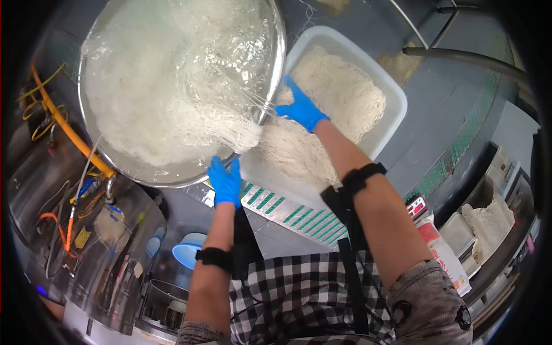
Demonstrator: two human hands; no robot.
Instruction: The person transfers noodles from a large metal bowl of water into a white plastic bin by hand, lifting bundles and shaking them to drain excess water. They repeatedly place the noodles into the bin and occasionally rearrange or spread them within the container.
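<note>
My left hand [225,181], in a blue glove, is at the near rim of a big round metal basin [280,49], its thumb and fingers apart. White noodles [227,127] lie in the bubbling water of the basin and bunch up over its rim. My right hand [303,106], gloved too, is spread above a white plastic tub [395,106], thumb apart from the fingers. Thin strands stretch from the basin toward its fingertips. A heap of noodles [339,86] fills much of the tub, and a thick trail of them runs to the basin's rim.
A drain grate [299,215] with green slots crosses the floor below the tub. At left are an orange hose [72,135] and a shiny steel vessel [109,241]. A blue bowl [190,250] sits low. Metal bars [466,57] stand upper right; a shelf holds containers [460,236] at right.
</note>
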